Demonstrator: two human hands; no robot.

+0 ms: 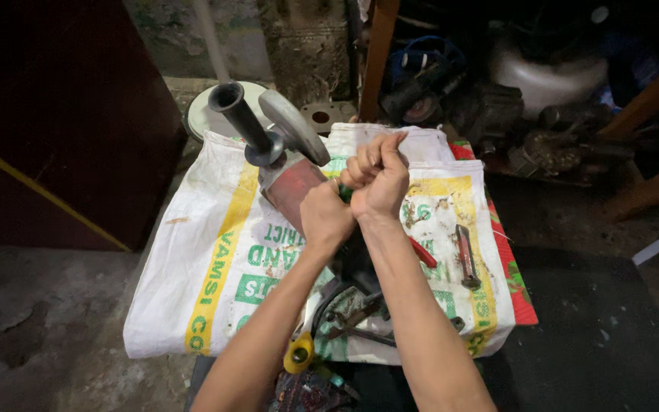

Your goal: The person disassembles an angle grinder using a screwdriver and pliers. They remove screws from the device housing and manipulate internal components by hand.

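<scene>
A dim workshop floor fills the frame, with a white and yellow sack (215, 282) spread over a low surface at centre and dark machine parts (497, 107) heaped at upper right. On the sack, just above centre, an angle grinder (287, 179) stands tilted, its black side handle (239, 114) pointing to the upper left and its grey guard (295, 126) beside it. The left hand (326, 217) is wrapped around the grinder's red body. The right hand (379, 175) is a tight fist just beside it, closed on something green that barely shows; what it is cannot be told. Pliers (465, 255) lie at right, and loose tools (360, 313) lie at lower centre. With both hands bearing hard, the tool could slip and knuckles strike the guard, or the grinder could topple off the soft sack.
</scene>
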